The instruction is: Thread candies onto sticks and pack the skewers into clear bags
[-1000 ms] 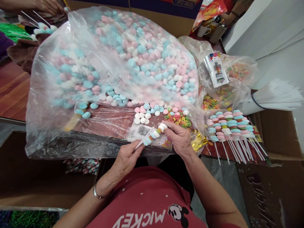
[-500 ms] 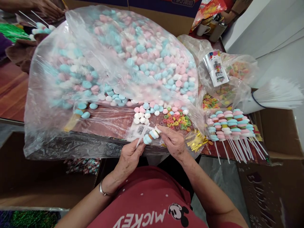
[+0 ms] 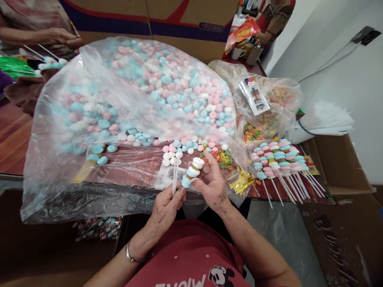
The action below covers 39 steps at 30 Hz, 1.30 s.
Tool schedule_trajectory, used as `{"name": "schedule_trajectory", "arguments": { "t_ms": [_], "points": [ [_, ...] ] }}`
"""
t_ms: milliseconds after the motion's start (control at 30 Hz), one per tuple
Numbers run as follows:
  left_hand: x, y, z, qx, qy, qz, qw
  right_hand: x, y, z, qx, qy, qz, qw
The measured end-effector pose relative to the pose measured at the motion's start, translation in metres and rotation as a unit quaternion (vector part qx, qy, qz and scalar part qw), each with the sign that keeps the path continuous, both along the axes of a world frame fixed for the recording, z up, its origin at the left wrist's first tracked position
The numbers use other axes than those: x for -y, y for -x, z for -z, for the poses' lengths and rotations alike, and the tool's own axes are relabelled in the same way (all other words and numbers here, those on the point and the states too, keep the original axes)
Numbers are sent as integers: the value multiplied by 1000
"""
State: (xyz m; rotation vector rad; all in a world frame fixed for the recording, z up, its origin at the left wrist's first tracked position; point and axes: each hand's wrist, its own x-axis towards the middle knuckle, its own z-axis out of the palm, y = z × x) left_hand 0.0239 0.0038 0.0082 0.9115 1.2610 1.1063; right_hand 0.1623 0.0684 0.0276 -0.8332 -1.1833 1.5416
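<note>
My left hand (image 3: 168,205) pinches a candy skewer (image 3: 192,172) by its lower end, along with spare white sticks (image 3: 175,175) that point up. Blue and white marshmallows alternate with ring candies on the skewer. Close to its right side is my right hand (image 3: 213,184), thumb and fingers apart, with nothing visible gripped between them. Beyond the hands lie white marshmallows (image 3: 166,162) and a pile of coloured ring candies (image 3: 223,156). A large clear bag (image 3: 60,115) of pink, blue and white marshmallows spreads over the table.
Finished skewers (image 3: 279,156) lie in rows at the right, near a container of white sticks (image 3: 326,123) and an open cardboard box (image 3: 329,159). Gold ties (image 3: 240,182) sit by the table edge. Another person's hand (image 3: 61,36) is at the upper left.
A white marshmallow now tops the skewer, which stands more upright. My right hand's fingers have come off its tip and opened beside it. The whole view has shifted.
</note>
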Motion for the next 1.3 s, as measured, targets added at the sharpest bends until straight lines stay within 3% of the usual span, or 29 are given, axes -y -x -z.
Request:
{"name": "schedule_trajectory", "arguments": {
  "t_ms": [167,333,533,600,667,733,800,833,900,967,1067,1133,1300],
  "points": [
    [1,-7,-7,1,27,24,999,2,3,-1,-50,50,32,997],
    [4,-10,-3,2,25,21,999,-1,1,-4,-65,80,23,994],
    [2,-17,-11,-4,46,5,999,11,-3,-11,-38,25,-15,999],
    [-1,-19,-16,3,48,10,999,10,-13,-19,-5,-7,23,1000],
    [-3,-20,-19,13,49,-6,999,6,-34,-32,51,-47,108,992],
    [-4,-17,-19,10,57,-29,998,0,-66,-48,142,-93,206,964],
    [-4,-12,-19,-3,76,-42,996,-7,-106,-67,264,-147,291,908],
    [-3,-9,-18,-8,88,-44,995,-11,-127,-75,336,-170,330,866],
    [-3,-5,-16,-7,109,-42,993,-18,-168,-88,488,-196,397,752],
    [-2,-4,-15,8,114,-44,992,-27,-203,-93,600,-193,425,650],
    [-2,-7,-16,44,96,-59,993,-43,-239,-85,650,-167,406,620],
    [-3,-9,-17,60,91,-78,991,-51,-252,-75,666,-162,377,623],
    [-7,-9,-23,56,100,-76,990,-47,-249,-70,656,-215,364,625]
  ]
}}
